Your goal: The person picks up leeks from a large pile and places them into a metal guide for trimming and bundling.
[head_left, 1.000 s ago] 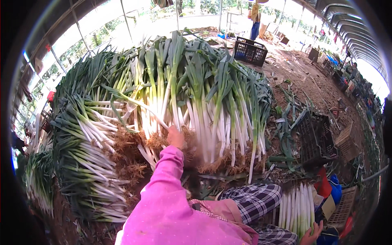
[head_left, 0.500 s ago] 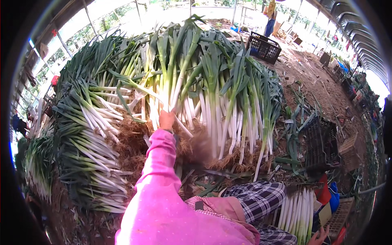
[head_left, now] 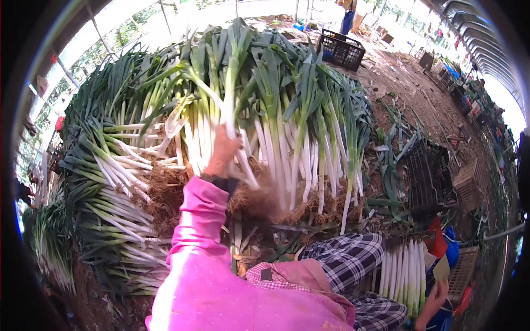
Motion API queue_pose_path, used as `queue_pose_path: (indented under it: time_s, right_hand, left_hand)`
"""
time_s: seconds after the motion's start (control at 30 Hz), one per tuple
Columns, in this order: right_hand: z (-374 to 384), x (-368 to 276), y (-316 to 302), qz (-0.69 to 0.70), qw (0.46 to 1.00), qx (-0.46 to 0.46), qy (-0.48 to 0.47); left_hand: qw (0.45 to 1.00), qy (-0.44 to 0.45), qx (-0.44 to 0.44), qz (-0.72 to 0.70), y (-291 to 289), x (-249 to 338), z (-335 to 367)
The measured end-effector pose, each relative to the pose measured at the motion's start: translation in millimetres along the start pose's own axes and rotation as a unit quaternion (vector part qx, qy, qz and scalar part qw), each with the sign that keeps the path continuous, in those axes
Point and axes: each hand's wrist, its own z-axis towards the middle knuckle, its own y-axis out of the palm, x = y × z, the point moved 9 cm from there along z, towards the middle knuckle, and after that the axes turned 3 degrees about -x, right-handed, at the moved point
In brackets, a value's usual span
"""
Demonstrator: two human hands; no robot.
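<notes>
My left hand [head_left: 223, 148], in a pink sleeve with a dark cuff, is closed around a few leeks [head_left: 228, 110] at their white stalks. Their green tops point away from me, and part of their lower ends is blurred. Below and around them spreads a big heap of leeks [head_left: 270, 146] with brown roots. At the lower right, my right hand [head_left: 435, 300] has its fingers stretched toward a yellow flat piece [head_left: 441, 268]; whether they touch cannot be told. Beside it lies a row of trimmed white leeks [head_left: 402, 273].
More leeks [head_left: 118, 220] are stacked at the left, roots inward. Black plastic crates [head_left: 341, 51] stand behind the heap and at the right [head_left: 430, 179], near a tan crate [head_left: 469, 185]. Loose leaves [head_left: 395, 154] litter the soil. My plaid-covered knees [head_left: 350, 256] are below the heap.
My left hand has risen a little with the leeks, whose tops have swung left. The whole view has shifted slightly. My right hand shows more and reaches nearer the yellow piece in the picture.
</notes>
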Motion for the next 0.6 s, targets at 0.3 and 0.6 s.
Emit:
queue_pose_path:
  time_s: [0.3, 0.6]
  right_hand:
    - [7.0, -362.7, 163.9, 0.223, 0.908, -0.237, -0.263]
    - [-48.8, -384.0, 324.8, 0.293, 0.901, -0.284, -0.145]
  left_hand:
    - [0.977, -0.078, 0.055, 0.192, 114.0, -109.7, -74.2]
    - [0.988, -0.075, -0.095, -0.092, 150.2, -45.6, -68.7]
